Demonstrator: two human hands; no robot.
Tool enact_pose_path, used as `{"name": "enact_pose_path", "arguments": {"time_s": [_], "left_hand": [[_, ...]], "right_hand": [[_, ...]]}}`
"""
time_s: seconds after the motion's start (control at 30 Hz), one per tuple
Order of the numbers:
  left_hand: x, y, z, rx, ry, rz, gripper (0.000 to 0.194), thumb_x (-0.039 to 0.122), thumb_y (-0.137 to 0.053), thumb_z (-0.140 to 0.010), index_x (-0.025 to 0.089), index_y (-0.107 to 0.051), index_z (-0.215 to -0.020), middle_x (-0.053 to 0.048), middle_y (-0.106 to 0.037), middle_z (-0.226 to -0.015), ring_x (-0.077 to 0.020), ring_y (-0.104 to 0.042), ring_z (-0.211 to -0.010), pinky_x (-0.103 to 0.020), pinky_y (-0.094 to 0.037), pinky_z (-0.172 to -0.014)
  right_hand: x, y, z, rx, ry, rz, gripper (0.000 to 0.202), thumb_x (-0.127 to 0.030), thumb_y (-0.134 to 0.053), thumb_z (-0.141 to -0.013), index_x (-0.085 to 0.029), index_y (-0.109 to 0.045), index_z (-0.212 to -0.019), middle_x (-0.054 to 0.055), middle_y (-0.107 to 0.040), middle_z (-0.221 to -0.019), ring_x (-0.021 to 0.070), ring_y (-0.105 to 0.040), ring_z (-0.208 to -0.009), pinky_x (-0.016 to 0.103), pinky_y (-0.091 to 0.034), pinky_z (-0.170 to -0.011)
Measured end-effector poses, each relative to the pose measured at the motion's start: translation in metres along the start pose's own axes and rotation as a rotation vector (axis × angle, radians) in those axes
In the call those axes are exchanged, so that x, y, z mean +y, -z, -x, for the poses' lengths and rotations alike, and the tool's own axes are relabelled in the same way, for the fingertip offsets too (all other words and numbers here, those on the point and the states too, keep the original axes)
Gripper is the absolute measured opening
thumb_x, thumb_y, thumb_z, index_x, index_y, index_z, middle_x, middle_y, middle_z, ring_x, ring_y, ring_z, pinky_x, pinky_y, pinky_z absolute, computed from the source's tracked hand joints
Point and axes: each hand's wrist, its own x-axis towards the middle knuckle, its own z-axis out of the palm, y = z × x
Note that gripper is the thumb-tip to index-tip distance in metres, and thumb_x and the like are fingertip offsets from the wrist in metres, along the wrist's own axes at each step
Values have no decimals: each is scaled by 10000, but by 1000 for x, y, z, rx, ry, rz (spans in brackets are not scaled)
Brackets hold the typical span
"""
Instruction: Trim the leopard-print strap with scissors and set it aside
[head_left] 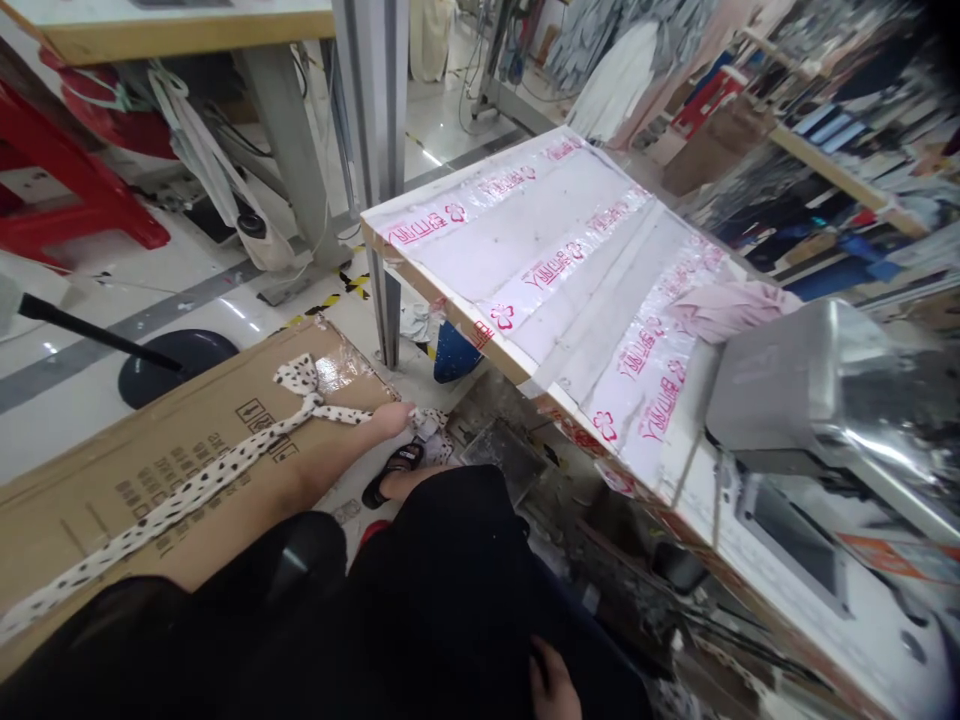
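Observation:
My left hand (394,418) is closed on a white spotted fabric strip (217,482) at the right end of the cardboard box. The strip runs from the lower left corner across the box to a loop or knot, then on to the hand. More spotted fabric (433,425) bunches just past my fingers. Low in the view, my right hand (555,680) lies by the black clothing on my lap, partly cut off by the frame edge. Its visible fingers are apart, with nothing seen between them.
The cardboard box (75,500) lies at the left. A white table (517,235) with red-printed tape slants across the right, carrying a grey machine (795,390) and pink cloth (739,308). A metal post (379,130), a red stool (67,180) and a dark round base (180,365) stand beyond.

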Motion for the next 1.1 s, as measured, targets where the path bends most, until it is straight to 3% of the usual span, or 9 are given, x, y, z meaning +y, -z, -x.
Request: {"name": "enact_pose_path", "arguments": {"time_s": [0.1,0.23,0.33,0.43,0.57,0.73,0.87,0.97,1.1], "left_hand": [[7,38,9,-9,-22,47,339,316,-347,-915,82,-585,-975,-75,-628,-837,-158,-583,-767,-280,-435,-731],[20,90,45,-88,-225,152,296,340,-395,-881,153,-623,-908,-39,-645,-789,-134,-568,-705,-211,-403,-673],[35,122,83,-153,-414,219,267,320,-409,-870,166,-624,-901,-22,-636,-759,-119,-548,-656,-198,-381,-628],[44,148,112,-141,-408,149,249,301,-418,-861,171,-630,-875,-11,-625,-733,-113,-531,-638,-203,-375,-629],[17,183,129,14,-91,-43,249,312,-443,-856,169,-647,-844,-10,-613,-712,-129,-534,-664,-234,-390,-666],[-51,226,135,367,374,-71,409,332,-313,-915,54,-599,-1006,-35,-597,-774,-175,-577,-802,-313,-404,-756],[-88,241,134,547,524,-58,491,384,-277,-931,-3,-551,-1057,-88,-597,-1005,-260,-524,-1039,-360,-365,-862],[-108,241,126,626,600,-18,536,419,-247,-936,0,-552,-1071,-108,-589,-1077,-252,-515,-1058,-319,-363,-875],[-133,223,108,611,696,50,546,400,-235,-944,-38,-518,-1107,-182,-563,-1104,-257,-492,-1059,-386,-349,-890]], "right_hand": [[-75,32,-12,30,166,-61,407,-405,-344,-798,-172,-571,-1043,116,-614,-1105,276,-563,-1065,408,-432,-961],[-226,61,-45,-72,513,-256,434,-306,-432,-827,-222,-401,-1252,114,-502,-1241,198,-599,-905,340,-492,-836],[-327,47,-65,-273,687,-405,759,-228,-555,-737,-249,-172,-1392,107,-473,-1263,120,-598,-728,279,-512,-707],[-380,15,-73,-497,759,-280,695,-215,-616,-683,-228,-342,-1321,52,-565,-1125,100,-578,-710,230,-491,-657],[-368,2,-80,-565,684,69,268,-199,-585,-710,-158,-614,-974,-22,-609,-726,97,-555,-606,220,-451,-609],[-313,53,-116,-473,489,281,163,-104,-482,-730,-93,-623,-810,6,-562,-516,131,-544,-429,265,-454,-509],[-319,81,-135,-208,549,330,263,-117,-451,-774,-70,-577,-1000,169,-614,-975,251,-603,-928,386,-454,-835],[-345,76,-139,-87,672,302,445,-129,-449,-788,-96,-450,-1231,161,-366,-1359,234,-338,-1277,349,-284,-1055],[-368,58,-148,3,793,203,681,-170,-511,-756,-190,-253,-1387,75,-80,-1497,233,-61,-1377,382,-187,-1115]]}}
